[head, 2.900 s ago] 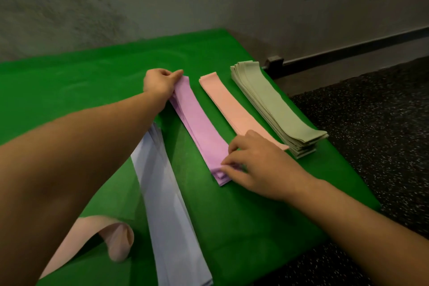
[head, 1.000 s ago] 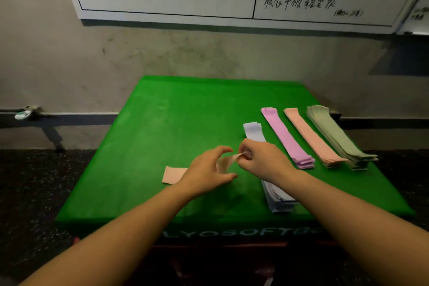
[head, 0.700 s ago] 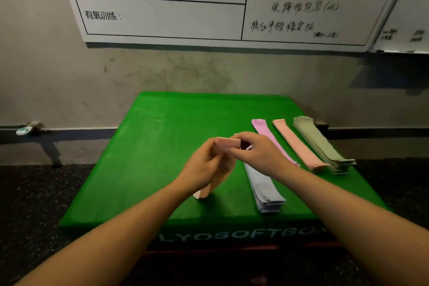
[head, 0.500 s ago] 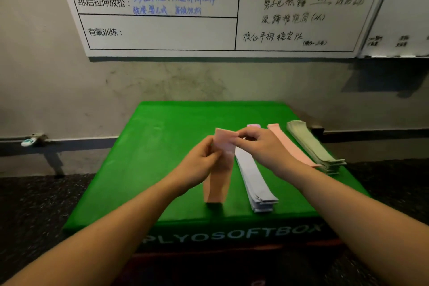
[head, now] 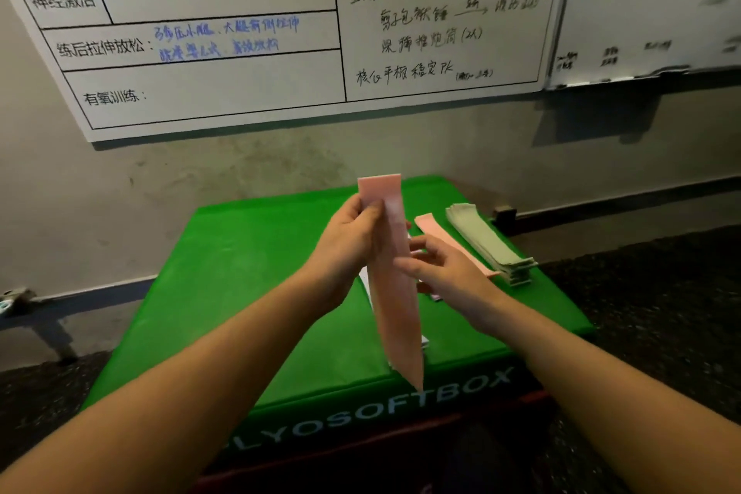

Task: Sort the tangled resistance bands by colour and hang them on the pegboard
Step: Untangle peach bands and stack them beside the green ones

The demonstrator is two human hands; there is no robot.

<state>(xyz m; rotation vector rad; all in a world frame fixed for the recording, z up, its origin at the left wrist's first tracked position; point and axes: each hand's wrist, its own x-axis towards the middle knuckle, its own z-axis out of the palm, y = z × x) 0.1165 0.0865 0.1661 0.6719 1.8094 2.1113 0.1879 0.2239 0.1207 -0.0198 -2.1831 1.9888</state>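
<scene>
I am holding one pink band (head: 395,281) up in the air over the green box (head: 224,277). My left hand (head: 347,241) pinches it near the top, thumb in front, and it hangs down long and flat. My right hand (head: 445,273) is beside it with fingers loose and mostly straight; I cannot tell if they touch the band. I think this is the sorting step. The pink pile (head: 431,227) lies on the box next to the green pile (head: 487,243). Next I should lay this band flat on the pink pile, ends lined up.
</scene>
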